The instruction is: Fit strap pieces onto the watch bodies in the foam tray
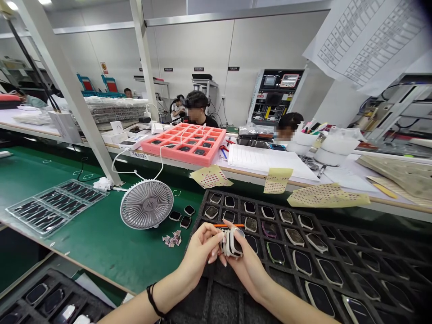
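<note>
My right hand (245,263) is closed round a small white watch case (232,243), held just above the near left part of a black foam tray (337,234). My left hand (202,247) pinches at the case's left side with its fingertips. A thin orange stick (229,225) shows just above my fingers; which hand holds it I cannot tell. The tray's pockets hold several dark-faced watch cases (297,237). A black band circles my left wrist (153,300).
On the green mat stand a small white fan (146,204), loose watch cases (182,216), torn tabs (172,239) and a clear tray (56,204). A pink tray (185,143) and yellow sticker sheets (327,195) sit on the shelf. Other people work behind it.
</note>
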